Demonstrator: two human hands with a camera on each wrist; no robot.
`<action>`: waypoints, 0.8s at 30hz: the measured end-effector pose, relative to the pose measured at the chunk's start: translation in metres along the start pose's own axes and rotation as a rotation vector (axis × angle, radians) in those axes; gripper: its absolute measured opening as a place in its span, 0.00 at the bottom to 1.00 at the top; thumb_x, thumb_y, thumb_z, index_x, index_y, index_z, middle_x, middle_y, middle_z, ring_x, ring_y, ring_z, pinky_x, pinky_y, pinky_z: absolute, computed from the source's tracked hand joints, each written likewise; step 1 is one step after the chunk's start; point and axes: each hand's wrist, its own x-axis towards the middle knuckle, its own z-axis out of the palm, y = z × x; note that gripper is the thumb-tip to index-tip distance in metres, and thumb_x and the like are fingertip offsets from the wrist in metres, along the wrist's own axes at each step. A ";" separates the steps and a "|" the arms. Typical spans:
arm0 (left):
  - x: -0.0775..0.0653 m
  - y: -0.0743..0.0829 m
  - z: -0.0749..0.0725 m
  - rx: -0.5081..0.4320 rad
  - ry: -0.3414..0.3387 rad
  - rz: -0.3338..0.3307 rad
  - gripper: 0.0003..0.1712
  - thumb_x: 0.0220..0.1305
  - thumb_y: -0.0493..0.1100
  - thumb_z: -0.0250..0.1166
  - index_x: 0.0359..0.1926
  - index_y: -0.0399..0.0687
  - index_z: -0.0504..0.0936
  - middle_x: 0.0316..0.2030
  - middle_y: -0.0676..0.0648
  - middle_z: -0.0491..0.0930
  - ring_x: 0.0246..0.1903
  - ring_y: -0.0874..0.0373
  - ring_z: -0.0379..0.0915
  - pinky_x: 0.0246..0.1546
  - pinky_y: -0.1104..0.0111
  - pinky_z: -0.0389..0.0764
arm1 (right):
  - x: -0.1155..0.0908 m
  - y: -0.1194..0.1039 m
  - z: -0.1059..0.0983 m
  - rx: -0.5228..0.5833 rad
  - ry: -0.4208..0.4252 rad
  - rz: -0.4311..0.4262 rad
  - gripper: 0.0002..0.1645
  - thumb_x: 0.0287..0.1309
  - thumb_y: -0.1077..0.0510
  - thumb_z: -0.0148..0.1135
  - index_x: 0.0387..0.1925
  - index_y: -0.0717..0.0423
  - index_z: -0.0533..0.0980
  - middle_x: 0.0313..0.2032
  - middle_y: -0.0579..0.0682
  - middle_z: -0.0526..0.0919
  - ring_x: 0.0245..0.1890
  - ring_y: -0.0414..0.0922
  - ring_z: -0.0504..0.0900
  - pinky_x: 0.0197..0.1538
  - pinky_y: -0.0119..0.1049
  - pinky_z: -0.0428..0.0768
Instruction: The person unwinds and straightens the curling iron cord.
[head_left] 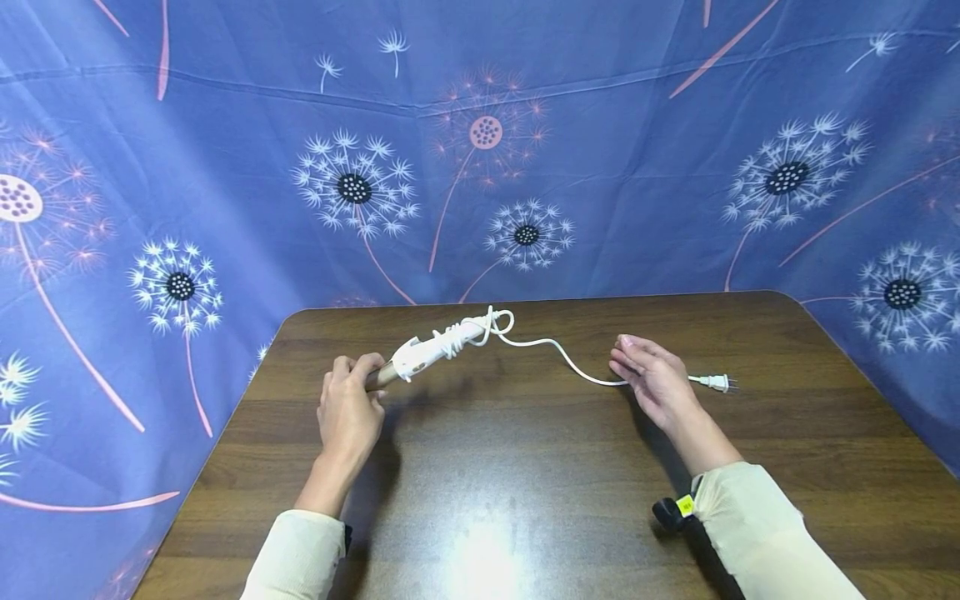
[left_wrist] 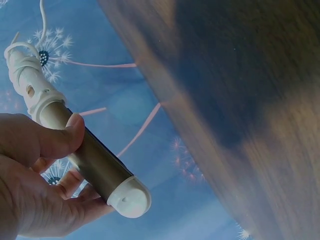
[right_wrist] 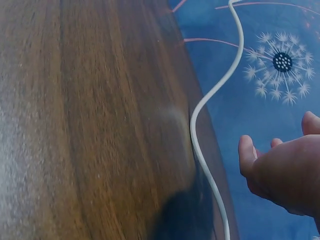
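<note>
Your left hand (head_left: 350,412): thumb and fingers curled round the gold barrel (left_wrist: 102,162) of a curling iron (head_left: 420,355), white tip (left_wrist: 131,198) left showing; the iron tilted, seemingly raised off the wood; your right hand (head_left: 662,385): fingers relaxed, slightly bent, holding nothing; white cord (head_left: 570,362), one: several turns about the handle (left_wrist: 44,97), a small loop past its end, then a free run by your right hand, apart from the fingers in the right wrist view; two-pin plug (head_left: 718,382), one, just right of that hand; brown table (head_left: 487,450), beneath; blue dandelion cloth (head_left: 637,167), behind; step in hand, by judgement: managing the partly wound cord, whether winding or unwinding you cannot tell; next move, by judgement, calls for a steady left hold and right fingers taking up the free run.
</note>
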 end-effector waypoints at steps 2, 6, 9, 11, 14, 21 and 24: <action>0.000 0.001 0.000 0.000 -0.002 0.002 0.29 0.41 0.26 0.73 0.45 0.55 0.81 0.41 0.43 0.74 0.42 0.42 0.72 0.31 0.45 0.75 | 0.002 0.002 0.003 -0.025 -0.002 0.004 0.07 0.66 0.64 0.55 0.37 0.55 0.79 0.38 0.44 0.82 0.40 0.39 0.81 0.52 0.34 0.78; 0.000 0.002 0.000 -0.003 -0.004 0.002 0.30 0.40 0.26 0.73 0.45 0.55 0.81 0.42 0.43 0.74 0.42 0.42 0.72 0.32 0.45 0.75 | 0.006 0.005 0.009 -0.072 -0.014 0.002 0.07 0.65 0.64 0.56 0.38 0.54 0.80 0.39 0.42 0.82 0.42 0.38 0.81 0.53 0.33 0.77; -0.001 0.002 0.000 -0.003 -0.003 0.006 0.30 0.40 0.26 0.73 0.45 0.55 0.81 0.42 0.43 0.74 0.42 0.41 0.72 0.32 0.45 0.75 | 0.009 0.007 0.014 -0.112 -0.022 -0.001 0.06 0.65 0.62 0.57 0.39 0.54 0.80 0.40 0.42 0.82 0.45 0.38 0.80 0.56 0.36 0.75; -0.001 0.003 0.000 -0.004 -0.004 0.009 0.30 0.40 0.26 0.73 0.45 0.55 0.81 0.42 0.43 0.74 0.42 0.41 0.72 0.32 0.45 0.75 | 0.010 0.008 0.018 -0.145 -0.021 -0.001 0.06 0.65 0.61 0.58 0.40 0.53 0.80 0.42 0.42 0.81 0.46 0.39 0.78 0.58 0.36 0.74; -0.002 0.004 0.000 -0.007 -0.011 0.009 0.30 0.40 0.26 0.73 0.45 0.55 0.81 0.42 0.43 0.75 0.43 0.42 0.72 0.33 0.45 0.75 | 0.013 0.008 0.023 -0.197 -0.023 -0.001 0.06 0.65 0.59 0.58 0.41 0.52 0.79 0.43 0.41 0.81 0.48 0.39 0.77 0.63 0.43 0.69; -0.003 0.006 -0.001 -0.021 -0.013 0.021 0.31 0.39 0.25 0.73 0.45 0.55 0.81 0.42 0.44 0.75 0.42 0.43 0.72 0.32 0.47 0.75 | 0.017 0.008 0.030 -0.253 -0.051 0.000 0.12 0.65 0.57 0.58 0.48 0.56 0.76 0.43 0.39 0.80 0.51 0.39 0.75 0.69 0.54 0.55; -0.003 0.007 0.000 -0.025 -0.019 0.020 0.31 0.39 0.25 0.73 0.45 0.55 0.81 0.43 0.44 0.75 0.42 0.44 0.72 0.32 0.47 0.75 | 0.018 0.008 0.030 -0.274 -0.061 0.002 0.16 0.66 0.56 0.58 0.51 0.59 0.75 0.44 0.39 0.80 0.51 0.40 0.74 0.69 0.55 0.54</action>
